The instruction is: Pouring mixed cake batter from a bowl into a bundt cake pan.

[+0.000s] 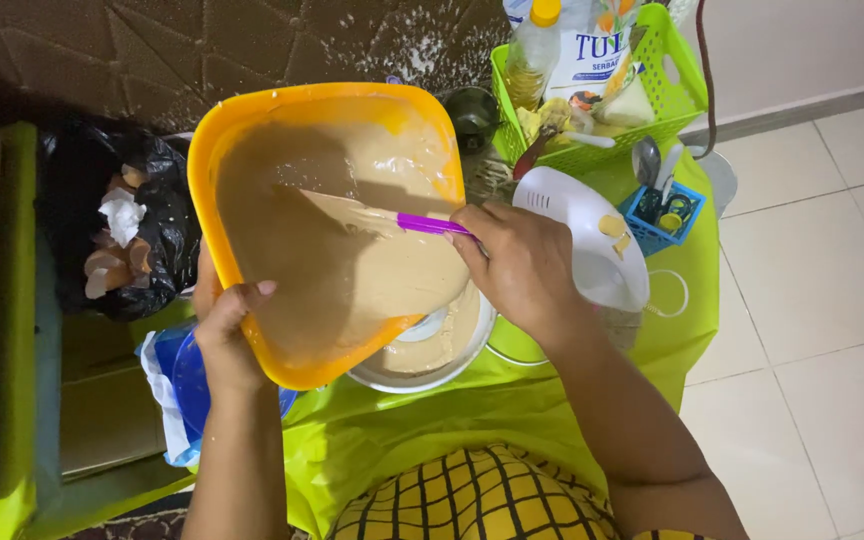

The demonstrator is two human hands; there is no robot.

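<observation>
Steadily, the left hand [224, 335] clasps the tilted orange bowl [327, 225]; the right hand [522, 265] pinches the spatula [382, 215]. Scraping batter down cleanly into the pan [432, 350] works best.

1. The bowl [282, 200] is tilted over the tin [432, 350], which sits below its lower edge.
2. The left hand [224, 335] grips the bowl's near rim; the right hand [517, 265] is at its right side.
3. The spatula [372, 215] lies inside the bowl, its handle in the right hand.
4. The mixer [582, 235] lies just right of the right hand.
5. The basket [677, 90] stands behind the mixer, a bottle [532, 50] in it.
6. The bag [132, 230] sits left of the bowl.
</observation>
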